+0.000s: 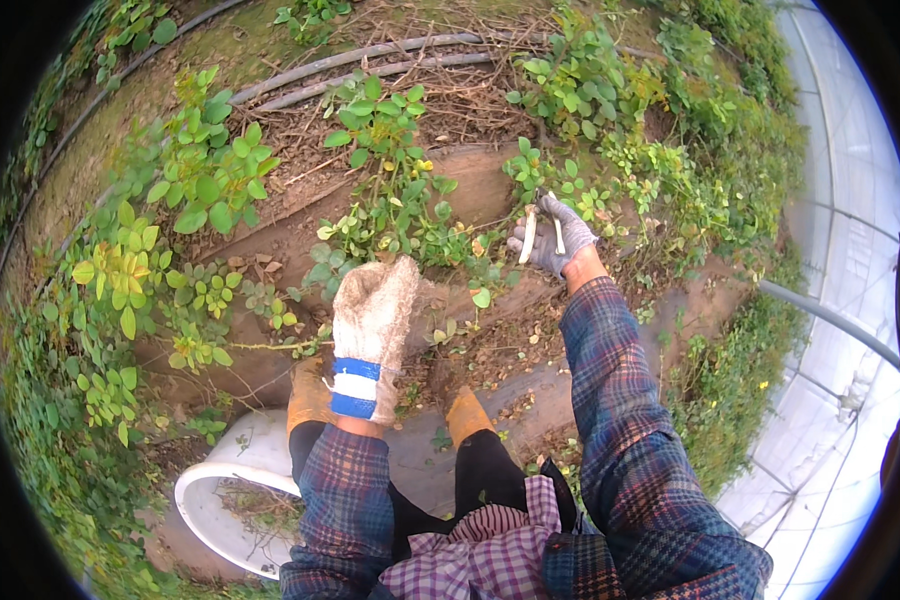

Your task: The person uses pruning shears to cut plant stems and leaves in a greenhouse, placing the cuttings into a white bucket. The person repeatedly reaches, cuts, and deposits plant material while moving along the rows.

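Observation:
My left hand (pixel 375 307), in a thick white knit glove with a blue-striped cuff, is held over the soil at the near side of a low leafy plant (pixel 412 210). Its fingers are hidden by the glove's back, so its grip cannot be told. In a thin grey glove, my right hand (pixel 551 236) is closed around hand pruners (pixel 529 234) with pale handles, to the right of that plant. The pruners' dark blades point away from me, partly hidden among small leaves.
A white plastic tub (pixel 229 469) with dry cuttings lies tilted near my left leg. Grey hoses (pixel 375 52) cross the ground ahead beside dry twigs (pixel 465 105). Leafy bushes (pixel 202 172) stand on both sides. A metal pipe (pixel 832 319) and plastic sheeting (pixel 847 262) are at right.

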The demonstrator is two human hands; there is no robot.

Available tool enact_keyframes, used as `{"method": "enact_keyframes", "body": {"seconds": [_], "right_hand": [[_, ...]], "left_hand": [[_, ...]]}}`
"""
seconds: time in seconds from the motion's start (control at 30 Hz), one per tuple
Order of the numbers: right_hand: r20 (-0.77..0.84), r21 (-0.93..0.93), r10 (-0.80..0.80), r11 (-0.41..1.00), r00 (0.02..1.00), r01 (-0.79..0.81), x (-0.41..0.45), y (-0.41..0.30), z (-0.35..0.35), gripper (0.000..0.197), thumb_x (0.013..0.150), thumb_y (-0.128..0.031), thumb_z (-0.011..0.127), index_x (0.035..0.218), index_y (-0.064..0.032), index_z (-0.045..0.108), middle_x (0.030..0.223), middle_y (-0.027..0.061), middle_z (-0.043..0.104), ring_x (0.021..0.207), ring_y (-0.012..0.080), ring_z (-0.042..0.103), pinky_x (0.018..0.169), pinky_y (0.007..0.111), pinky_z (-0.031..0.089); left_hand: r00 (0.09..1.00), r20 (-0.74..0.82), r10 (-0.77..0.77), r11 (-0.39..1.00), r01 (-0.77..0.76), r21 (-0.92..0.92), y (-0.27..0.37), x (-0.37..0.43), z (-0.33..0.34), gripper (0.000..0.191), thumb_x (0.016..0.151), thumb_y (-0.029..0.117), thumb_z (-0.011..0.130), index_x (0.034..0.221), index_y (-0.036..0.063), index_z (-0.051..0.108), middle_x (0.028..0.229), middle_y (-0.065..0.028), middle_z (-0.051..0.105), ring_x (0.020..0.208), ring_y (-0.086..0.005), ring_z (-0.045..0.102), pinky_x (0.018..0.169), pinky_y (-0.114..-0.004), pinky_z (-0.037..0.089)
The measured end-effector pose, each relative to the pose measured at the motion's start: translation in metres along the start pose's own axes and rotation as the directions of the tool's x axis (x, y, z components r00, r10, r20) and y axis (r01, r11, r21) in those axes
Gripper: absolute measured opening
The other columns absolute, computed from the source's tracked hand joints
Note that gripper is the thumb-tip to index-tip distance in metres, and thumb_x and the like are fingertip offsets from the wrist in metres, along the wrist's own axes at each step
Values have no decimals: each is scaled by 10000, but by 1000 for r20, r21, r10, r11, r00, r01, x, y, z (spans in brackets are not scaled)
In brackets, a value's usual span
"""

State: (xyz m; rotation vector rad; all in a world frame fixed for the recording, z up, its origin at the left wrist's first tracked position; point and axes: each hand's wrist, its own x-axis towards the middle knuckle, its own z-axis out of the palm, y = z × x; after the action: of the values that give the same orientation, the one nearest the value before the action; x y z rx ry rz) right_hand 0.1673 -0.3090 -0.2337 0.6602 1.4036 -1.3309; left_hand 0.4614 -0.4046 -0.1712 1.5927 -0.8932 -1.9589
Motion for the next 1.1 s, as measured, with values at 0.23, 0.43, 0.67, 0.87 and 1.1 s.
{"method": "enact_keyframes", "body": {"seconds": [0.23,0.43,0.67,0.87,1.1], "right_hand": [[254,223,-264,952,930,209,-18,16,69,124,963,-263,559,1004,-147,546,694,67,551,448,119,441,389,247,366],[307,-412,-355,787,883,459,-26,28,134,618,856,-201,710,1404,-101,444,829,62,605,474,114,510,446,275,486],[-156,-325,-352,901,923,288,-21,56,25,537,879,-239,666,1357,-142,442,781,41,525,522,151,528,389,310,492],[-180,-22,-178,984,967,177,13,45,21,424,867,-307,685,1208,-128,508,873,99,544,667,243,580,526,427,533],[-22,57,-271,961,962,272,9,34,-9,171,948,-253,576,1010,-123,486,726,44,541,513,113,506,380,269,411]], "left_hand": [[1000,-9,-7,998,7,65,-3,1,0,264,864,182,733,993,4,586,840,-105,684,703,-174,686,586,-276,557],[1000,6,13,999,-13,47,-3,6,0,296,855,193,744,1008,-7,588,856,-102,682,719,-174,687,595,-281,555],[1000,-20,-10,994,12,106,12,0,3,288,849,211,752,973,-5,607,837,-60,646,724,-108,595,647,-268,506],[1000,0,-30,998,30,53,13,-1,10,323,857,202,741,1044,-18,597,894,-91,675,737,-146,666,627,-271,543],[999,31,-21,1000,22,-11,9,0,10,311,860,168,733,1051,-30,586,877,-108,676,752,-172,679,646,-293,561]]}}
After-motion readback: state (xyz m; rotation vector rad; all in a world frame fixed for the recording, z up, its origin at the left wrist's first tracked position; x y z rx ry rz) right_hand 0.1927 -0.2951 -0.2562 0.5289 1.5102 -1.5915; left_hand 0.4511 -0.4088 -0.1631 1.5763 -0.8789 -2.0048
